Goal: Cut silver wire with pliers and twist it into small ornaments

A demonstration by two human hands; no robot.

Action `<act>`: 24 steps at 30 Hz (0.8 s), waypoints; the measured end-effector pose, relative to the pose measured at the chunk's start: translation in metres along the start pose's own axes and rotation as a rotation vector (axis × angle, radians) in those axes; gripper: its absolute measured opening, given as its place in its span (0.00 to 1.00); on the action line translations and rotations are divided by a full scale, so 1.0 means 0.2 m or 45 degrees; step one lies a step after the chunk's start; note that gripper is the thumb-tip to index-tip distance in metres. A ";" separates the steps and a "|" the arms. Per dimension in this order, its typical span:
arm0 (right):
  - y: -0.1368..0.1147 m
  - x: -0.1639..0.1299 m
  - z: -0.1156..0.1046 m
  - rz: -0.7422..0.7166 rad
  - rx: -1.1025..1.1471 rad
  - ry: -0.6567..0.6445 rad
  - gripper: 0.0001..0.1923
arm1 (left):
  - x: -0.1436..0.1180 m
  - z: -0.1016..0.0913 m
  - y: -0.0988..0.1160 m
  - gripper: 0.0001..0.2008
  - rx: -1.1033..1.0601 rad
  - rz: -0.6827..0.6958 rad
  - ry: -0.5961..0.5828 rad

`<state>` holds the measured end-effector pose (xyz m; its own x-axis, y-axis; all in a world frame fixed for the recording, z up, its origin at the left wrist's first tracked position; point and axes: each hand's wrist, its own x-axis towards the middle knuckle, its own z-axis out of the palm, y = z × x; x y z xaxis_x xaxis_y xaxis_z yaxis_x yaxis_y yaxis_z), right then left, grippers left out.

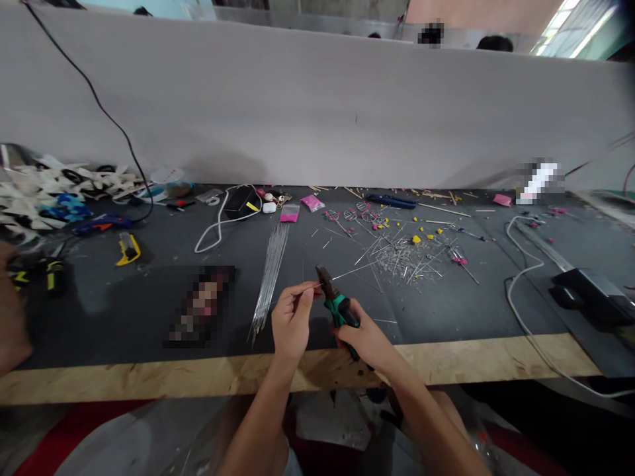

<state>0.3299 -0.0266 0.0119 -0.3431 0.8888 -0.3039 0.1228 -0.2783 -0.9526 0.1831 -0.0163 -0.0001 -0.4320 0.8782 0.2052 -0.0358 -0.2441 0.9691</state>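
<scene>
My right hand is wrapped round the green and black handles of a pair of pliers. The pliers' dark jaws point up and to the left, at a thin metal wire. Between thumb and fingers, my left hand pinches the wire just left of the jaws. The wire runs on past them to the right; whether the jaws bite on it I cannot tell. A bundle of long straight wires lies left of my left hand. Beyond the pliers, to the right, spreads a heap of short cut wire pieces.
Wire shapes with pink bits, pink packets and a blue-handled tool lie towards the back wall. On the left are a yellow cutter knife, a glue gun and another person's arm. A white cable crosses the right side.
</scene>
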 end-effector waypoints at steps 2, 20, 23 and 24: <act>-0.02 -0.01 -0.01 0.027 0.066 -0.047 0.11 | 0.00 0.00 0.00 0.08 0.022 0.013 -0.008; -0.03 -0.01 -0.02 0.016 0.206 -0.039 0.05 | -0.02 -0.02 -0.03 0.10 0.205 0.001 0.012; -0.03 0.00 -0.02 0.001 0.017 -0.032 0.04 | -0.03 -0.03 -0.04 0.10 0.305 0.082 0.005; -0.04 0.00 -0.02 0.007 -0.014 -0.039 0.04 | -0.03 -0.03 -0.04 0.10 0.321 0.105 -0.005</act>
<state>0.3336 -0.0237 0.0195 -0.3710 0.8756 -0.3094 0.1347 -0.2789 -0.9508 0.1806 -0.0216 -0.0100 -0.4208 0.8612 0.2850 0.2255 -0.2050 0.9524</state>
